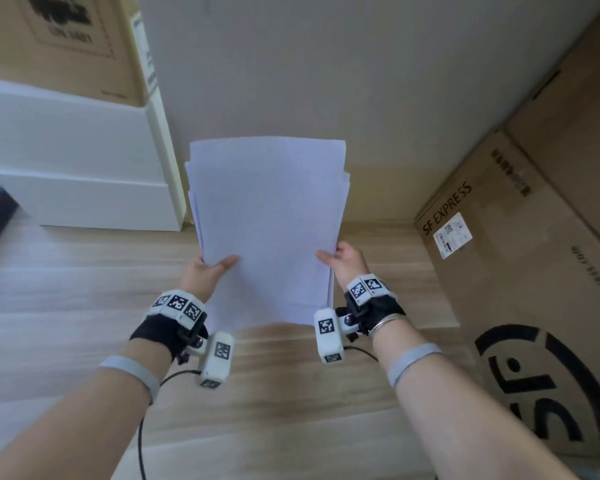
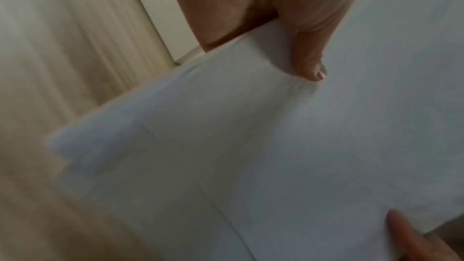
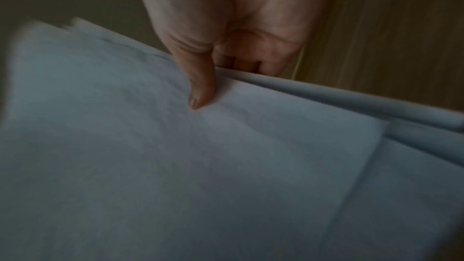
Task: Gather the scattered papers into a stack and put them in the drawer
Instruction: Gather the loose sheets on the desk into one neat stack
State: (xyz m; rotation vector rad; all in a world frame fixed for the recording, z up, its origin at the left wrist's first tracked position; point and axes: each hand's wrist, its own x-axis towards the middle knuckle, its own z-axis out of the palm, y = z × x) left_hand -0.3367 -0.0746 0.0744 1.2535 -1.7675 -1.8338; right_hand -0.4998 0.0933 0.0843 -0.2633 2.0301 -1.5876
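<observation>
A stack of white papers [image 1: 267, 220] is held up in the air over the wooden floor, its sheets slightly out of line at the far edge. My left hand [image 1: 212, 268] pinches the stack's left side, thumb on top and fingers hidden underneath. My right hand [image 1: 340, 259] pinches the right side the same way. In the left wrist view the thumb [image 2: 311, 55] presses on the papers [image 2: 251, 156]. In the right wrist view the thumb [image 3: 200, 86] lies on the papers [image 3: 175, 166], with fingers curled below the edge. A white drawer unit [image 1: 84, 174] stands to the left.
Large cardboard boxes [image 1: 520, 265] marked SF EXPRESS stand at the right. Another cardboard box [image 1: 66, 39] leans at the back left behind the white unit. A plain wall [image 1: 326, 64] rises ahead. Light wooden floor [image 1: 274, 410] lies below my arms.
</observation>
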